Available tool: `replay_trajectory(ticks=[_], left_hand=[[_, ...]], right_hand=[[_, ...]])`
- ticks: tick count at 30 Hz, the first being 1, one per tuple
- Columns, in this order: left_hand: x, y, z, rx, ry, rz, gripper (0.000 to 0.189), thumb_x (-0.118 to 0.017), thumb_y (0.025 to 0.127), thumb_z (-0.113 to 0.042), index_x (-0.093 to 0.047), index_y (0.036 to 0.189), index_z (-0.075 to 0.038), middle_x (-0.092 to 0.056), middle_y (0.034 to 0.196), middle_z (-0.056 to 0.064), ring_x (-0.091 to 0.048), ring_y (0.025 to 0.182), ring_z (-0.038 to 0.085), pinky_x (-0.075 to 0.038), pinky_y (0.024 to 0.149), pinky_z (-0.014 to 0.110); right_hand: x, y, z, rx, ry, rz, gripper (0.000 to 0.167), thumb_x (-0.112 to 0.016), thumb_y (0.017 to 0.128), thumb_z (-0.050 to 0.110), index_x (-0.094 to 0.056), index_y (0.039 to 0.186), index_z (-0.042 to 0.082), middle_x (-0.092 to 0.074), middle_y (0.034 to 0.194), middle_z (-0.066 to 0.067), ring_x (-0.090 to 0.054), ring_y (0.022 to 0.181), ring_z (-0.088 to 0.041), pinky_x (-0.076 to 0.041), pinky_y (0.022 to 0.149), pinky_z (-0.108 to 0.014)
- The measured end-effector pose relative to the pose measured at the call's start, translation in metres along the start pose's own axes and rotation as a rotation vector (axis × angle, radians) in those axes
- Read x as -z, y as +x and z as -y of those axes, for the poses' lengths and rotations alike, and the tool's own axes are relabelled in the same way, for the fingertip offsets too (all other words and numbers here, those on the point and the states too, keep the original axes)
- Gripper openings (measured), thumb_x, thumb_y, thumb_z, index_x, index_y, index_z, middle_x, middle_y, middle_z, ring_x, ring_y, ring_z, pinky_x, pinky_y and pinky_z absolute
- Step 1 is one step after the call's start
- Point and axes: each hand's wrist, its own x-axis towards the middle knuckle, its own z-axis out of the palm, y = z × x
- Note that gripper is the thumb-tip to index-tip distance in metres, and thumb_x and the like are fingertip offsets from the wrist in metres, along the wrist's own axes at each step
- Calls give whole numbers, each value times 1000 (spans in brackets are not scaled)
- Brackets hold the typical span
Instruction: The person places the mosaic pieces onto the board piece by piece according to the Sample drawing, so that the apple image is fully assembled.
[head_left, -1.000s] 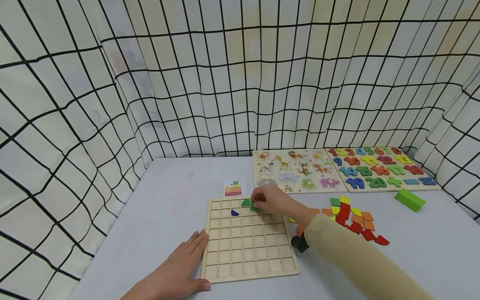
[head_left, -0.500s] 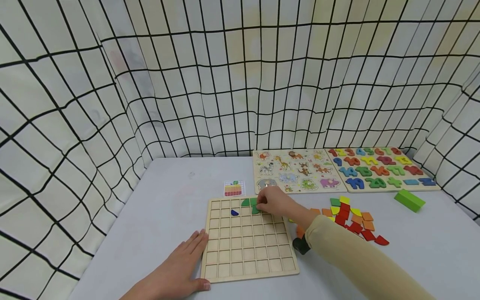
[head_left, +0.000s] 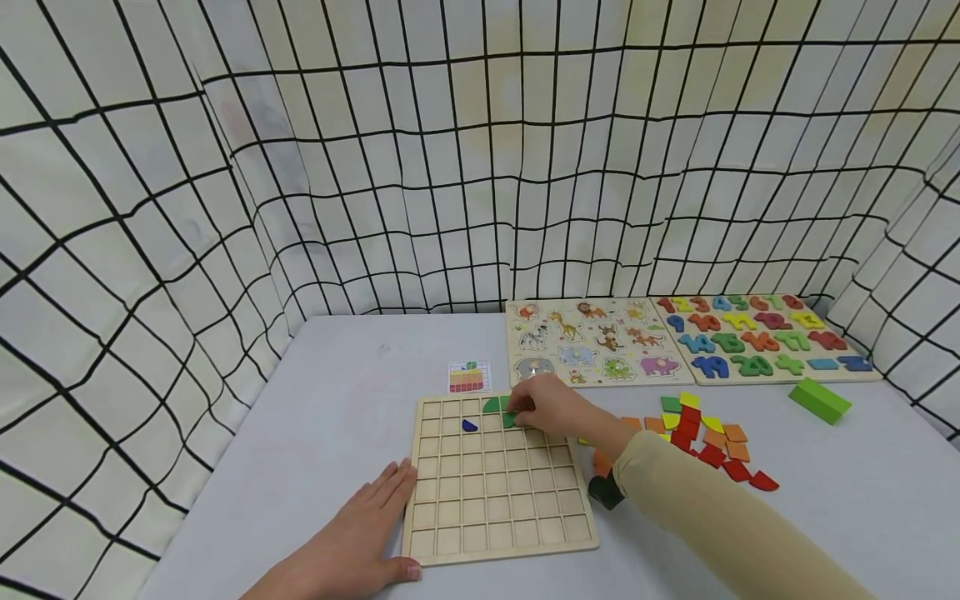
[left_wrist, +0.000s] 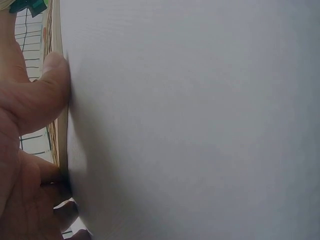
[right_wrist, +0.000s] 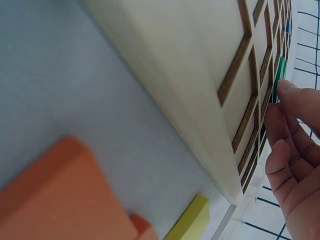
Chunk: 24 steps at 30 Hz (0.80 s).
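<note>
A wooden grid board [head_left: 498, 510] lies flat on the table. My left hand [head_left: 356, 533] rests along its left edge, fingers straight, with the thumb by the near left corner. Over the board's far side, my right hand [head_left: 553, 408] pinches a small green tile [head_left: 508, 420] between thumb and fingertips, low at a cell. Just behind that tile, a green quarter-round tile [head_left: 491, 406] and another green tile sit in the far row, partly covered by the fingers. A dark blue rounded piece [head_left: 469, 425] lies tilted across a cell to the left.
A small printed pattern card [head_left: 468, 377] lies behind the board. Loose red tiles [head_left: 711, 455], with orange, yellow and green ones, are scattered to the right, beyond the forearm. An animal puzzle [head_left: 596, 342], a number puzzle [head_left: 765, 342] and a green block [head_left: 820, 401] stand farther back.
My right hand has shifted slightly right, uncovering more of the green tiles in the far rows. The tile at its fingertips now lies lower on the board. My left hand stays put.
</note>
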Motion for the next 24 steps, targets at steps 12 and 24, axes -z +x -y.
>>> replay_trajectory(ticks=[12,24], left_hand=[[0,2,0,4,-4,20,110,-79,81,-52,-27,156,10,-24,167,26,-18,156,45,-27,117,70],[0,1,1,-1,6,14,111,-79,82,-53,-26,157,10,-23,167,26,-18,156,46,-26,118,69]], right_hand=[[2,-3,-2,-17,-15,-11,5,-73,94,6,-69,92,10,-66,86,2,-56,77,-10,-51,72,-27],[76,-54,-79,-168,-208,-95,17,-67,96,4,-74,112,1,-74,102,-10,-66,90,-22,-59,84,-41]])
